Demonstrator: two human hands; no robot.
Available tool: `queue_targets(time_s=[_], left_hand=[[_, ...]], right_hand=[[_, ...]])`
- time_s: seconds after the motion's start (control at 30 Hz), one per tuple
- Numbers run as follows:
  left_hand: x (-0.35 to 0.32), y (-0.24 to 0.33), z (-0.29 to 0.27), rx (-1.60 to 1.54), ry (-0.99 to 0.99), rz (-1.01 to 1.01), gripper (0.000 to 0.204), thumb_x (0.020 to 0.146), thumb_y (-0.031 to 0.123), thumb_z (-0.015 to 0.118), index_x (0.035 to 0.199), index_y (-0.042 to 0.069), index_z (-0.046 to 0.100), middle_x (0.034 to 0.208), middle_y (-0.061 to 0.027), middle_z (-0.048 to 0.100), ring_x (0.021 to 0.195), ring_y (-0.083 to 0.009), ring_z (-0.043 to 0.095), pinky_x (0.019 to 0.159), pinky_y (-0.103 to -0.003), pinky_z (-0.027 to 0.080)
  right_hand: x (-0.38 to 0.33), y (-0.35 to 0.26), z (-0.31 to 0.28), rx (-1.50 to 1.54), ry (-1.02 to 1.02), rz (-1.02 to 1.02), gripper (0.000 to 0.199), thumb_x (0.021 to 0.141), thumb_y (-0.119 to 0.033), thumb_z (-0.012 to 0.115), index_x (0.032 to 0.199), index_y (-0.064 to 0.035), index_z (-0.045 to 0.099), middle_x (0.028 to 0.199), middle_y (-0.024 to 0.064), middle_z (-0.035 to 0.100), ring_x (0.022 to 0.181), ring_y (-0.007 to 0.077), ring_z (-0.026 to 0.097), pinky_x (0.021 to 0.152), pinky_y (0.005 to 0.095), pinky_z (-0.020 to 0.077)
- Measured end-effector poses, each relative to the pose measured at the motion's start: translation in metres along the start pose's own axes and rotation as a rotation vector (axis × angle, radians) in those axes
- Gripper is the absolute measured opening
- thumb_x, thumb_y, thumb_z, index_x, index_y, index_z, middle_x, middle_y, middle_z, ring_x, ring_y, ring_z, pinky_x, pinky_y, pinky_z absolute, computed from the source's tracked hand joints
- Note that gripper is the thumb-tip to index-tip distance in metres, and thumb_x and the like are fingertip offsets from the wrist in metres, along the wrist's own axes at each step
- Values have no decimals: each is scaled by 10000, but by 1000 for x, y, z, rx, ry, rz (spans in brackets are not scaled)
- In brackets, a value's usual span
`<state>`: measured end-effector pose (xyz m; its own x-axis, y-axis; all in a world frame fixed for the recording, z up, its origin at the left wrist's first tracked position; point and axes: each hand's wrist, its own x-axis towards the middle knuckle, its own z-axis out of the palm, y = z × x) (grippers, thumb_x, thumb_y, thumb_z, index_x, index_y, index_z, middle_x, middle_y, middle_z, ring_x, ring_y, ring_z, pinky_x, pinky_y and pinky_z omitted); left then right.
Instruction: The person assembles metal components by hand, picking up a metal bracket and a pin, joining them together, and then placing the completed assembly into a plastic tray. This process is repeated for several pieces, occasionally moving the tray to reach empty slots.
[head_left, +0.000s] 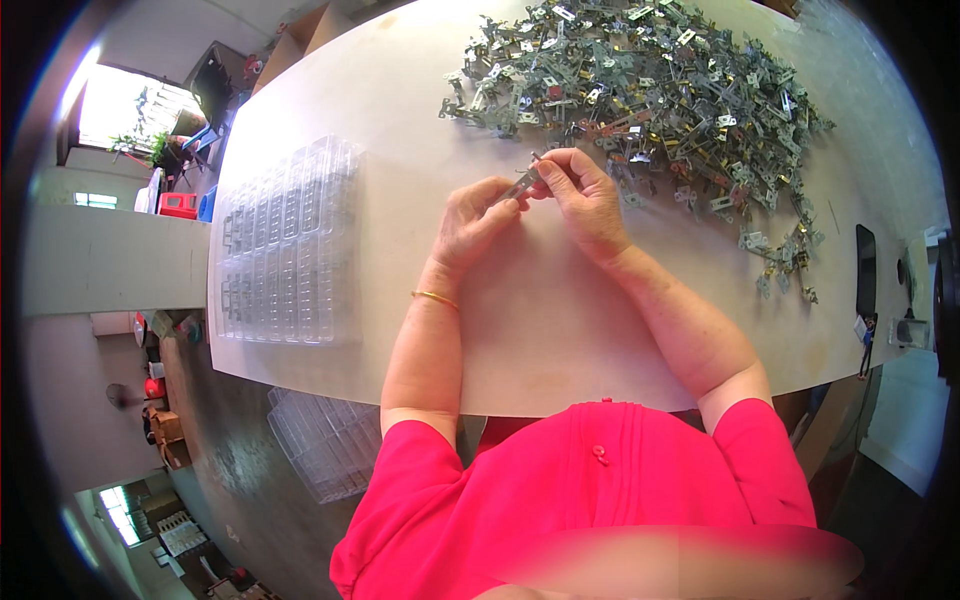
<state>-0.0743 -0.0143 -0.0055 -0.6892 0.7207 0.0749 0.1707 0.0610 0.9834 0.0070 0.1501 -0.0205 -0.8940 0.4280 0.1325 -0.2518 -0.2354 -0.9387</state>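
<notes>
Over the middle of the table, my left hand (474, 222) and my right hand (588, 200) meet in front of me. Between their fingertips they hold a small metal bracket (522, 184), a narrow silvery piece whose ends my fingers partly cover. My left fingers and thumb pinch its lower end. At the upper end, the right thumb and forefinger close on it. Just beyond my hands spreads a large heap of similar metal brackets (650, 95). To my left lie clear plastic trays (290, 240) with rows of compartments; metal pieces show in the leftmost row.
The pale table (420, 130) curves round in front of me. On its right side lie a black phone (866, 270) and a small item with a dark strap (866, 335). More clear trays (325, 440) sit below the table's near left edge. A red bin (178, 205) stands far left.
</notes>
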Motion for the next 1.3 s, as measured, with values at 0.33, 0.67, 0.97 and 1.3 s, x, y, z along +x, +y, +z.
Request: queue_targets(time_s=[0.33,0.67,0.97,1.3], left_hand=[[4,-14,5,-175,118,-14,280,945,56,654,1211,0,587,1020,-56,689,918,-112,647,812,-265,556],[7,-19,7,-70,161,59,347,880,25,732,1196,4,591,970,-15,647,892,-86,617,780,-236,529],[10,-24,7,86,158,108,418,887,8,721,1236,44,494,980,-61,678,900,-106,634,798,-254,531],[16,-36,-2,-75,446,138,241,916,35,698,1112,36,559,944,-40,675,812,-103,635,748,-237,529]], right_hand=[[-9,-10,1,-240,-20,67,98,956,-154,671,1002,-68,673,790,-5,641,695,74,595,634,264,496],[-11,-3,3,-636,-45,-318,54,941,-94,636,988,-77,657,864,122,686,724,279,665,642,359,514],[-8,-8,-2,-655,-79,-284,47,926,-99,637,971,-85,646,860,147,669,752,329,663,650,396,507],[-10,-5,-1,-736,-111,-212,78,928,-130,662,989,-82,655,830,140,676,716,293,668,640,371,505]])
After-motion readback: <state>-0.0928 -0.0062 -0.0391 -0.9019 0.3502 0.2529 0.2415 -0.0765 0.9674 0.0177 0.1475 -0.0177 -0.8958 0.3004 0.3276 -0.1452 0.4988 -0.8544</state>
